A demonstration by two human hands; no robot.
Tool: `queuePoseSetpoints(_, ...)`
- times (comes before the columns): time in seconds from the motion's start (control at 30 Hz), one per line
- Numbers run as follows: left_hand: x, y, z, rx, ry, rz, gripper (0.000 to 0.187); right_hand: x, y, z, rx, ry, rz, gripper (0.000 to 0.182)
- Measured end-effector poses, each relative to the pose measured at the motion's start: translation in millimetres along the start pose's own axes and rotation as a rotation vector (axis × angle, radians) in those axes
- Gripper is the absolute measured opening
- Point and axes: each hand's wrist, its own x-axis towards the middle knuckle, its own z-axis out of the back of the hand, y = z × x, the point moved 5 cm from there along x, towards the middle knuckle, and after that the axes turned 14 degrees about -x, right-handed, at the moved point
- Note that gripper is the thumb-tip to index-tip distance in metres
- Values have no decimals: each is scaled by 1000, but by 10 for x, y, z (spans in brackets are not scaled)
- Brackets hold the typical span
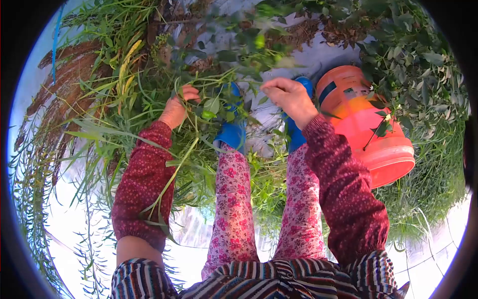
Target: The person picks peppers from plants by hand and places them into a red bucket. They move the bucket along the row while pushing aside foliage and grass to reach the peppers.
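Note:
My left hand is closed around a green plant stem, whose long stalk hangs down over my left sleeve. Leafy shoots spread from that hand toward the middle. My right hand is apart from it, above my right boot, with thumb and fingers pinched together. What lies between those fingertips, if anything, is too small to make out. Just beyond both hands, the green foliage is smeared by motion.
An orange-red bucket lies tipped on its side to the right, beside dense leafy plants. Blue boots stand on pale ground covering. Tall grass and brown dry stalks fill the left.

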Motion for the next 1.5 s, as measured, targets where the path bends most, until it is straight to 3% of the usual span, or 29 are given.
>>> queuePoseSetpoints(0.03, 4, 84, 0, -321, -19, 122, 18, 73, 38, -137, -22, -8, 85, 14)
queuePoseSetpoints(0.07, 49, 58, 10, -794, -81, 400, 23, 117, 45, -253, -22, -4, 80, 14)
queuePoseSetpoints(0.1, 53, 44, 23, -1257, -290, 663, 28, 150, 74, -340, -82, -48, 115, 16)
queuePoseSetpoints(0.13, 65, 65, 63, -1258, -287, 665, 28, 172, 107, -399, -142, -93, 151, 17)
queuePoseSetpoints(0.17, 136, 52, 153, -977, -187, 488, 22, 131, 149, -435, -49, -94, 114, 16)
queuePoseSetpoints(0.2, 196, 1, 233, -962, -182, 484, 22, 58, 213, -461, -55, -95, 114, 16)
queuePoseSetpoints(0.27, 322, -109, 394, -933, -173, 476, 24, -77, 243, -636, 170, 185, -14, 13)
queuePoseSetpoints(0.33, 431, -142, 463, -1060, -62, 639, 23, -69, 105, -831, 56, 231, 3, 16)
queuePoseSetpoints(0.4, 584, -182, 545, -874, -6, 538, 28, -23, 142, -1003, 29, 287, -10, 24)
queuePoseSetpoints(0.47, 687, -165, 625, -624, 60, 524, 31, 176, 128, -1080, -51, 254, -43, 31)
queuePoseSetpoints(0.53, 791, -304, 618, -593, 50, 617, 34, 483, 159, -999, -205, -126, 171, 32)
queuePoseSetpoints(0.57, 865, -361, 605, -611, 71, 571, 34, 541, 270, -965, -251, -176, 229, 37)
queuePoseSetpoints(0.6, 911, -421, 592, -631, 90, 526, 34, 547, 329, -972, -247, -179, 229, 37)
queuePoseSetpoints(0.63, 890, -403, 611, -521, 63, 653, 33, 560, 403, -970, -311, -205, 227, 41)
queuePoseSetpoints(0.73, 879, -480, 542, -444, 81, 740, 33, 671, 461, -1015, -359, -206, 158, 50)
queuePoseSetpoints(0.8, 864, -255, 492, -449, 41, 731, 31, 768, 397, -1079, -622, -234, 192, 48)
queuePoseSetpoints(0.87, 916, 35, 528, -361, 42, 581, 31, 677, 510, -1032, -689, -247, 168, 49)
queuePoseSetpoints(0.93, 977, -469, 490, -438, 27, 544, 30, 630, 529, -1006, -774, -206, 107, 51)
queuePoseSetpoints(1.0, 976, -520, 430, -337, 139, 694, 27, 623, 473, -1071, -776, -267, 142, 50)
queuePoseSetpoints(1.07, 1020, -401, 371, -203, 106, 697, 30, 630, 478, -1049, -780, -328, 178, 50)
queuePoseSetpoints(1.13, 1066, -365, 304, -353, 111, 599, 31, 699, 391, -1047, -116, -52, 40, 50)
queuePoseSetpoints(1.17, 1093, -357, 351, -234, 245, 623, 31, 501, 524, -886, -84, -131, -89, 35)
queuePoseSetpoints(1.2, 1085, -533, 357, -271, 142, 615, 29, 517, 448, -909, 149, -6, -185, 27)
queuePoseSetpoints(1.27, 1117, -535, 271, -320, 186, 515, 31, 504, 292, -910, 413, 158, -172, 22)
queuePoseSetpoints(1.3, 1120, -467, 216, -181, 266, 633, 31, 502, 206, -922, 455, 220, -140, 21)
queuePoseSetpoints(1.33, 1110, -486, 197, -129, 233, 536, 30, 476, 96, -893, 437, 323, -140, 21)
queuePoseSetpoints(1.4, 1120, -654, 200, 150, 126, 396, 28, 182, 183, -793, 533, 231, -213, 24)
queuePoseSetpoints(1.5, 1041, -675, 114, 50, 71, 300, 28, 52, -128, -663, 449, 264, -232, 18)
